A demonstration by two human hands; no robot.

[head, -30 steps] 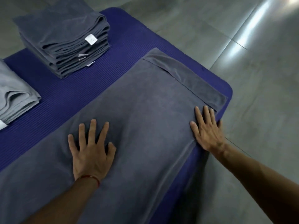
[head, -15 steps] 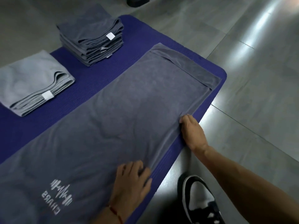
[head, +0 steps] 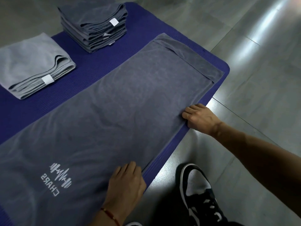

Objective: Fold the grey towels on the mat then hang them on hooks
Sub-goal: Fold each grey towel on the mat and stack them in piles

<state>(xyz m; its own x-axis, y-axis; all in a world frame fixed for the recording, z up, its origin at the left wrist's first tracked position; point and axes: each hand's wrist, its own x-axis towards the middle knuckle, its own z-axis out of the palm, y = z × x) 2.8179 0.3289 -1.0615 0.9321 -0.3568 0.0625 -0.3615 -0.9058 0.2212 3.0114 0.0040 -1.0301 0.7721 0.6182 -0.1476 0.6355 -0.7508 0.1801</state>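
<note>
Now the big grey towel (head: 123, 111) lies flat along the near edge of the blue mat (head: 91, 66). Both hands pinch its near edge: the left hand (head: 127, 181) by the logo (head: 58, 178), the right hand (head: 197, 118) farther along.

A single head-worn wide-angle camera looks forward and steeply down from above a blue mat (head: 101, 74) on a tiled floor (head: 260, 79); the view sits close over a spread grey towel (head: 130, 98), the left hand (head: 126, 185) and right hand (head: 199, 118) entering from the bottom and right edges; a shoe (head: 200, 190) shows directly below; straight lines bow toward the frame's edges.
</note>
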